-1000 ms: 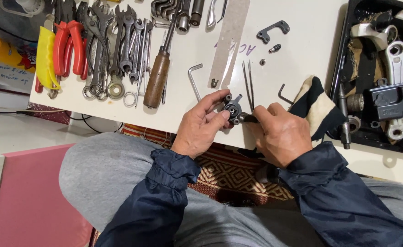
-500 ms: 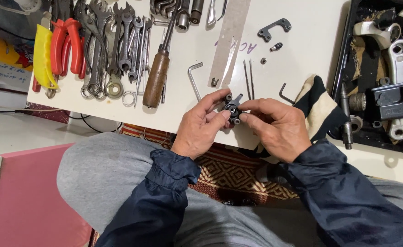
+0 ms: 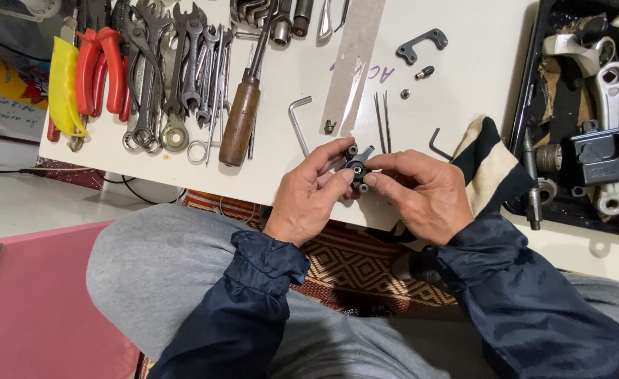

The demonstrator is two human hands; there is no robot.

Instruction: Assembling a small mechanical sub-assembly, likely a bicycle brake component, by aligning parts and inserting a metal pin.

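- Here, a small dark metal part [image 3: 358,168] with round bosses sits pinched between the fingertips of both hands, just above the near edge of the white tabletop [image 3: 464,77].
- The left hand [image 3: 313,193] closes thumb and fingers on the part's left side; the right hand [image 3: 422,193] clamps it from the right, fingertips meeting the left hand's.
- Two thin metal pins [image 3: 383,123] lie on the tabletop just beyond the part, with a silver hex key [image 3: 297,123] to their left and a small dark hex key [image 3: 438,144] to their right.
- A cream and black cloth [image 3: 488,161] lies just beside the right hand, draped over the tabletop's edge.
- Farther back lie a black bracket [image 3: 422,44] and a clear plastic ruler [image 3: 351,63].
- A wooden-handled screwdriver [image 3: 240,119], a row of wrenches [image 3: 176,70] and red-handled pliers [image 3: 99,70] lie to the left.
- A black tray [image 3: 527,84] of metal parts stands to the right.
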